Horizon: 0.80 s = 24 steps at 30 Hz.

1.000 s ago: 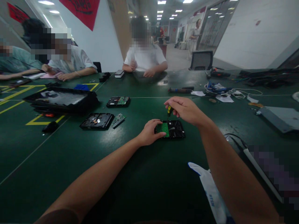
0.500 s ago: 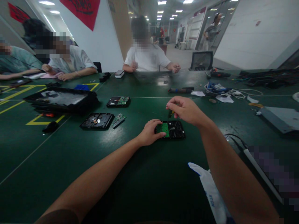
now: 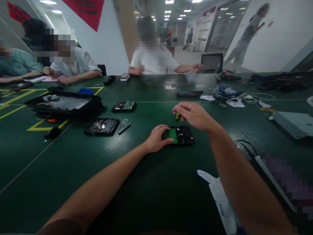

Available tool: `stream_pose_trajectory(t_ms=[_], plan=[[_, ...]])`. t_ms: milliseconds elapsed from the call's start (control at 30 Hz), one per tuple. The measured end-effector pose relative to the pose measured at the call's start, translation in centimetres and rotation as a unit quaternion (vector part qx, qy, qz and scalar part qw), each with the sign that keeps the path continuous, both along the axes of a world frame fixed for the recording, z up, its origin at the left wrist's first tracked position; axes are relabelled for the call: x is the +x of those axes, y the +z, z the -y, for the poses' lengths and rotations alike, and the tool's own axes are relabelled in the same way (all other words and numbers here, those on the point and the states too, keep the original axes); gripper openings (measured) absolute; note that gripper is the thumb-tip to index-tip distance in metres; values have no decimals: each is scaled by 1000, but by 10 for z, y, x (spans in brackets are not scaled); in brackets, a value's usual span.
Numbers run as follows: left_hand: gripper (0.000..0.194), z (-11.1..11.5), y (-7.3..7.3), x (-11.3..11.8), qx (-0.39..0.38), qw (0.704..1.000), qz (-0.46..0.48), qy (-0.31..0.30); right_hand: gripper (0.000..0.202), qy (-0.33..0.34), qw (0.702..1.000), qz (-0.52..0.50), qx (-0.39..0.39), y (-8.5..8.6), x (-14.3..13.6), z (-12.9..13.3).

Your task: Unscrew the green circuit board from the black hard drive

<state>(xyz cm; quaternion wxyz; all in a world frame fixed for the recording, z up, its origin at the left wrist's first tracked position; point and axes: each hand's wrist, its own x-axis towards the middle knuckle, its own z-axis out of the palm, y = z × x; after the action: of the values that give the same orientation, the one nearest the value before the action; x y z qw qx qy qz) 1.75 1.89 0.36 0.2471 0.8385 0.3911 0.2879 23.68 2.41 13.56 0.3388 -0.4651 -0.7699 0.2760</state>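
A black hard drive with a green circuit board lies flat on the table in front of me. My left hand grips its left end, thumb at the near edge and fingers at the far edge. Above the drive's far edge, my right hand is closed around a small yellow-and-black screwdriver, held roughly upright with its shaft pointing down at the drive. The tip is too small to make out. Tiny screws seem to lie just beyond the drive.
Left of the drive are a loose circuit board, an opened hard drive, another drive and a black tray. A white glove lies near my right forearm; a grey metal case sits at right. People sit across the table.
My right hand has shifted slightly left, and the screwdriver shows more upright. My left hand and the drive stay put. A person in the background walked right; the one opposite extended an arm.
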Motion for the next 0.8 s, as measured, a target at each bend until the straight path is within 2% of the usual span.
stream_pose_trajectory(t_ms=[100, 300, 467, 633, 800], plan=[[55, 0, 1, 0, -3, 1000, -3, -1, 37, -14, 999, 21, 19, 0, 1, -1], [56, 0, 1, -1, -4, 1000, -5, 0, 33, -16, 1000, 17, 5, 3, 1, 1], [56, 0, 0, -1, -5, 1000, 1, -2, 40, 6, 1000, -5, -19, 5, -2, 5], [55, 1, 2, -1, -6, 1000, 1, 0, 31, 8, 997, -45, -57, 1, -1, 3], [55, 2, 4, -1, -9, 1000, -4, 0, 32, -4, 1000, 0, 2, 1, 0, 1]])
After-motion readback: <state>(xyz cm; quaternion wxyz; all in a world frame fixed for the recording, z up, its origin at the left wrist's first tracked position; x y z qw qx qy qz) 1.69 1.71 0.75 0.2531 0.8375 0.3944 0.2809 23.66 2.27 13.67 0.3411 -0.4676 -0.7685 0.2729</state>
